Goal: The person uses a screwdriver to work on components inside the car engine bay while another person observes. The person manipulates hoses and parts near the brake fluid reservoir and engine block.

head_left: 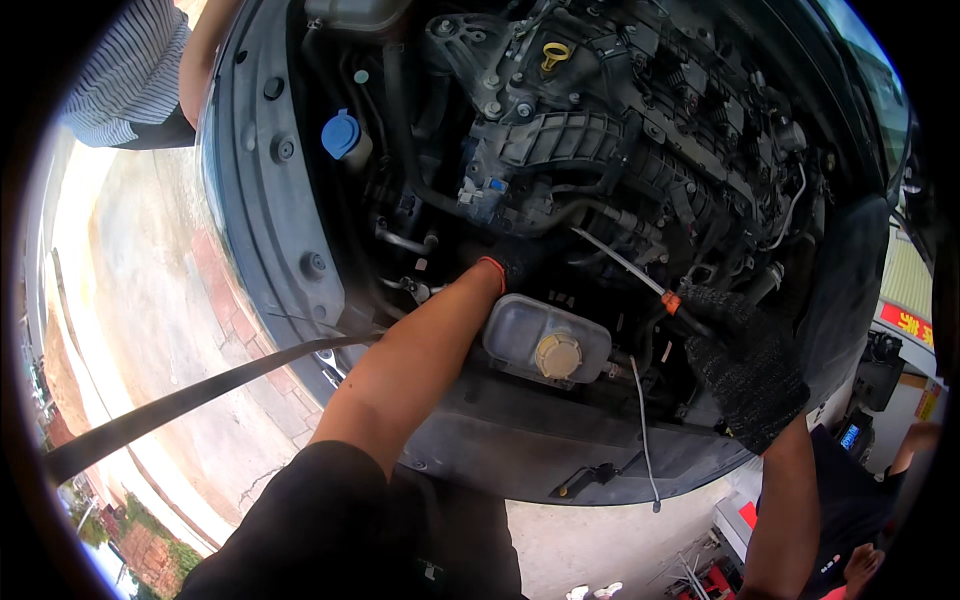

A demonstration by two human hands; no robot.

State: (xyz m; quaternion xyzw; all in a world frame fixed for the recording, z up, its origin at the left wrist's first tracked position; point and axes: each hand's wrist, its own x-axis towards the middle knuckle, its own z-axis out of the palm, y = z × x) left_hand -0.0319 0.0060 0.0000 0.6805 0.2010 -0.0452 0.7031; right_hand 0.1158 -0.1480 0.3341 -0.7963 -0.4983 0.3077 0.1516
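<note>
Down in the engine bay [560, 140], the right hand [745, 370], in a dark knit glove, is closed around the orange-collared handle of one screwdriver [625, 268], its thin shaft slanting up-left toward the black intake manifold [570, 140]. The left hand [515, 262], gloved too, reaches deep beside the single pale coolant tank [545, 340]; I cannot tell whether its fingers are closed. The screwdriver looks light and stiff, best gripped at the handle, as its bare metal shaft would likely slip. I count one blue cap [340, 135], one yellow dipstick ring [555, 55], and another person's striped sleeve [130, 70] at the bay's far left corner
</note>
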